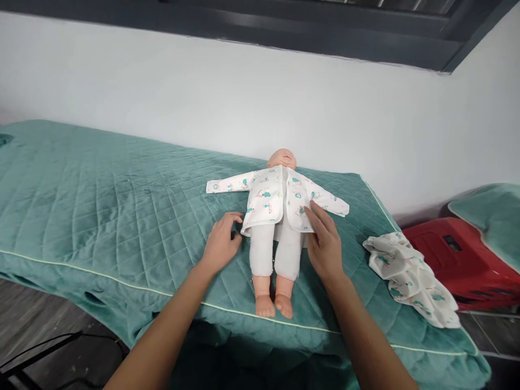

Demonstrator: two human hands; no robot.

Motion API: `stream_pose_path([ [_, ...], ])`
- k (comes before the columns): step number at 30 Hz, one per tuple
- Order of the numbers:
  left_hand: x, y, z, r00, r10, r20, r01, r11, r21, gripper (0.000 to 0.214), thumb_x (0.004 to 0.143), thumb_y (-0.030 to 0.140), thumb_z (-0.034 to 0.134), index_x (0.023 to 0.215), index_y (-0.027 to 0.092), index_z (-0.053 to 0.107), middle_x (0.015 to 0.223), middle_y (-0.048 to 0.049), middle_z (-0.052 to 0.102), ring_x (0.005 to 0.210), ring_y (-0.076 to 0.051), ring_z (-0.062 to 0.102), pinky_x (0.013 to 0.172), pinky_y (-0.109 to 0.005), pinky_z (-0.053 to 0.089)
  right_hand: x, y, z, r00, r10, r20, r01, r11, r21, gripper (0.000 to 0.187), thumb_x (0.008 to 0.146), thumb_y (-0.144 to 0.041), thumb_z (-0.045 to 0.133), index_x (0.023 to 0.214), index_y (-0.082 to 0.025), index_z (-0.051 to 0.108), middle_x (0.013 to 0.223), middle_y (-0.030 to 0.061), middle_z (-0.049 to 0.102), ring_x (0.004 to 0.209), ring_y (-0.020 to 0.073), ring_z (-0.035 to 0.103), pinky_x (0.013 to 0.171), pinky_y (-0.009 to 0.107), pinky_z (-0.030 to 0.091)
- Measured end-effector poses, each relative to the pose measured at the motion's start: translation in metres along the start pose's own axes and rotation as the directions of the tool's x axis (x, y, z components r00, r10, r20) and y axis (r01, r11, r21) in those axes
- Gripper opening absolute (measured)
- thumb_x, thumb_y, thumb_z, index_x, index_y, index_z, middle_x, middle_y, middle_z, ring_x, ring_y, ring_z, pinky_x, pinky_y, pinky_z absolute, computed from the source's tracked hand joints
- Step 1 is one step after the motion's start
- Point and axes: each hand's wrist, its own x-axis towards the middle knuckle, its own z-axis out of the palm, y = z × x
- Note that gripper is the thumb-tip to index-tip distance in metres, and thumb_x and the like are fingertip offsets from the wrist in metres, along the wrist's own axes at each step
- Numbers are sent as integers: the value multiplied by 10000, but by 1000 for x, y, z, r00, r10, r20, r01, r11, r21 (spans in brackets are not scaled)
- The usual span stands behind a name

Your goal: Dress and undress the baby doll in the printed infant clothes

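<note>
A baby doll (265, 306) lies on its back on the green quilted cover, head toward the wall and bare feet toward me. It wears a white jacket (266, 203) with a green and pink print, its front parted down the middle and sleeves spread wide. White cloth covers the doll's legs down to the shins. My left hand (221, 244) is beside the jacket's lower left corner, fingers curved and thumb apart. On the other side, my right hand (326, 244) has its fingers extended against the jacket's lower right edge. Neither hand visibly grips the fabric.
A crumpled white printed cloth (414, 279) hangs over the bed's right edge. Beyond it stand a red case (455, 244) and a green cushion-like item (491, 216). The white wall (227, 97) borders the quilted bed (122, 200) behind. A black metal frame (40, 352) is at lower left.
</note>
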Motion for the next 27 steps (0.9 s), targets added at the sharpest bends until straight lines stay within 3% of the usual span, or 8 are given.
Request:
stream_pose_path([
  [5,1,-6,4,998,-29,-51,25,997,-71,289,830,127,497,1093,224,569,1205,-81,689,1144,-258,636,1021,-441,471,0,-9,0,986,-123,109,116,991,66,600,1002,-108,414,1565,-316,411,1588,67,477,1490,251,423,1210,557,370],
  [10,2,-5,4,996,-65,-56,59,993,-100,214,878,193,513,1063,218,617,1113,-72,709,1070,-249,652,988,-421,483,-9,-5,-12,981,-96,166,65,981,185,462,1001,-204,536,1449,-308,572,1582,55,486,1482,257,434,1228,546,341],
  [13,5,-4,3,991,-115,-61,103,979,-175,192,920,253,526,1057,208,653,1104,-79,717,1064,-247,655,986,-417,481,-10,8,-10,982,154,107,-184,903,389,357,990,-290,584,1338,-285,662,1527,55,556,1429,257,499,1215,529,367],
  [15,11,-1,1,981,-182,-60,157,942,-296,205,925,305,574,1066,203,683,1136,-86,728,1100,-253,655,1018,-416,472,-2,20,-2,867,494,64,-435,689,580,314,953,-334,643,1251,-253,700,1415,57,654,1363,253,562,1210,514,381],
  [18,29,9,2,938,-342,59,296,698,-652,273,903,367,661,1099,185,716,1205,-105,737,1156,-263,664,1064,-406,477,22,36,16,541,796,273,-570,108,815,124,882,-282,711,978,-208,735,1121,46,782,1216,221,669,1175,405,452],
  [19,37,12,3,914,-376,154,354,551,-755,303,907,387,666,1109,168,722,1213,-120,740,1153,-269,675,1059,-405,494,33,40,22,499,794,347,-565,-5,825,69,883,-258,695,913,-204,725,1051,48,793,1168,214,696,1143,373,489],
  [22,66,21,13,825,-375,424,507,157,-848,381,957,415,611,1154,109,722,1167,-163,761,1088,-283,720,1000,-407,563,60,45,37,501,721,480,-580,-132,804,113,908,-270,641,921,-195,725,966,68,803,1057,244,745,1010,395,599],
  [27,110,24,34,747,-306,590,579,-134,-804,436,989,403,567,1296,108,663,1088,-146,790,993,-266,768,962,-392,606,80,58,59,545,610,575,-528,-283,801,206,904,-271,632,1042,-150,725,906,68,812,889,271,777,817,428,668],
])
